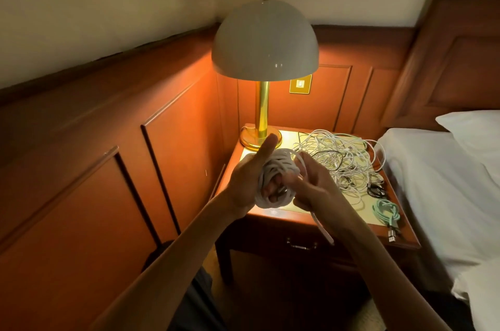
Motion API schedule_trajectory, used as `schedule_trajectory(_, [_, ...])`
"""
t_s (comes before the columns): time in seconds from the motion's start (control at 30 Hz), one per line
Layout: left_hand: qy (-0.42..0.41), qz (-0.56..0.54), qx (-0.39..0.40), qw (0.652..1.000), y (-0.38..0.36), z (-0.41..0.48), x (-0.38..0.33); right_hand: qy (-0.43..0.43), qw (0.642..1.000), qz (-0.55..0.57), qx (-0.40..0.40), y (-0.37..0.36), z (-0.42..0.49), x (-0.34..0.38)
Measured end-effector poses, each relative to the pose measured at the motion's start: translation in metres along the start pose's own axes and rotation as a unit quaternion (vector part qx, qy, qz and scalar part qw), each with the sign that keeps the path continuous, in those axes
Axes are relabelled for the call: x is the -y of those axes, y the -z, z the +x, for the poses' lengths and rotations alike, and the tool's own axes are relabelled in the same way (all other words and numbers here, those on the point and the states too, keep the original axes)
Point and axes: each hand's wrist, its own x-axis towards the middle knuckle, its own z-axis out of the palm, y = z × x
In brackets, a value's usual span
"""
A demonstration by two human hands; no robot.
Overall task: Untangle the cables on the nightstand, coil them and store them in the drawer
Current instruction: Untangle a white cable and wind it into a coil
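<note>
Presently, coiling is in progress. The left hand (243, 182), thumb raised, carries a thick white cable (273, 165) wound in loops around its curled fingers, above the front of the wooden nightstand (266, 218). The right hand (311, 184) grips the loose tail, which hangs toward the closed drawer (301, 239). For a neat coil, feed the tail under light, even tension, laying each turn beside the last. A tangled heap of thin white and black cables (338, 157) waits behind.

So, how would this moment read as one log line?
step: coiling cable | left hand: cable wound on it | right hand: grips cable's end | tangle: on nightstand | drawer: shut
</note>
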Motion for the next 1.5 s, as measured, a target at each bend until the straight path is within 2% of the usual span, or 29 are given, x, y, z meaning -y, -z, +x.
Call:
schedule_trajectory(0.1, [0.054, -0.005, 0.017, 0.998, -0.001, 0.002, -0.009, 0.004, 0.999, -0.043, -0.008, 0.005, 0.000, 0.002])
schedule_trajectory(0.23, [0.146, 0.004, 0.134, 0.980, 0.007, 0.006, -0.019, 0.006, 0.990, -0.141, -0.025, 0.011, 0.000, -0.001])
schedule_trajectory(0.33, [0.183, 0.056, 0.202, 0.960, 0.021, 0.010, -0.030, 0.001, 0.988, -0.154, -0.009, 0.011, -0.001, -0.002])
schedule_trajectory(0.4, [0.176, 0.090, 0.245, 0.949, 0.032, 0.015, -0.037, 0.007, 0.990, -0.139, -0.004, 0.011, -0.001, 0.001])
schedule_trajectory(0.47, [0.154, 0.148, 0.319, 0.923, 0.038, 0.018, -0.044, 0.002, 0.993, -0.122, 0.000, 0.013, -0.001, 0.003])
schedule_trajectory(0.53, [0.133, 0.244, 0.334, 0.900, 0.039, 0.018, -0.050, 0.001, 0.989, -0.145, -0.002, 0.017, -0.002, 0.002])
schedule_trajectory(0.63, [0.100, 0.344, 0.316, 0.879, 0.034, 0.018, -0.051, 0.017, 0.983, -0.180, 0.002, 0.022, -0.002, 0.003])
schedule_trajectory(0.73, [0.086, 0.286, 0.239, 0.924, 0.021, 0.009, -0.040, 0.062, 0.982, -0.176, -0.001, 0.023, -0.001, 0.004])
schedule_trajectory(0.8, [0.045, 0.261, 0.134, 0.955, 0.007, 0.001, -0.025, 0.067, 0.985, -0.156, -0.006, 0.025, -0.001, 0.004])
schedule_trajectory(0.83, [0.014, 0.281, 0.070, 0.957, 0.000, -0.003, -0.016, 0.062, 0.987, -0.148, -0.003, 0.026, -0.001, 0.004])
schedule_trajectory(0.93, [-0.109, 0.360, -0.108, 0.920, -0.012, -0.014, 0.009, 0.068, 0.983, -0.172, 0.010, 0.024, 0.002, 0.005])
schedule_trajectory(1.0, [-0.195, 0.361, -0.186, 0.893, -0.014, -0.014, 0.019, 0.074, 0.979, -0.188, 0.013, 0.022, 0.005, 0.003])
schedule_trajectory(1.07, [-0.238, 0.342, -0.236, 0.878, -0.013, -0.010, 0.023, 0.079, 0.974, -0.212, 0.002, 0.019, 0.009, 0.001])
schedule_trajectory(1.13, [-0.232, 0.327, -0.255, 0.880, -0.012, -0.002, 0.023, 0.079, 0.966, -0.245, -0.024, 0.015, 0.011, 0.000])
schedule_trajectory(1.27, [-0.174, 0.322, -0.235, 0.901, -0.011, 0.005, 0.023, 0.075, 0.955, -0.266, -0.105, 0.014, 0.013, -0.003])
schedule_trajectory(1.37, [-0.122, 0.219, -0.184, 0.950, -0.010, 0.003, 0.026, 0.046, 0.951, -0.254, -0.168, 0.016, 0.013, -0.006])
schedule_trajectory(1.4, [-0.105, 0.213, -0.165, 0.957, -0.013, 0.002, 0.027, 0.042, 0.951, -0.248, -0.179, 0.016, 0.012, -0.008])
schedule_trajectory(1.43, [-0.092, 0.228, -0.158, 0.956, -0.017, 0.001, 0.028, 0.039, 0.952, -0.242, -0.183, 0.016, 0.011, -0.010])
schedule_trajectory(1.5, [-0.099, 0.268, -0.193, 0.939, -0.026, 0.001, 0.032, 0.031, 0.958, -0.222, -0.178, 0.015, 0.007, -0.014])
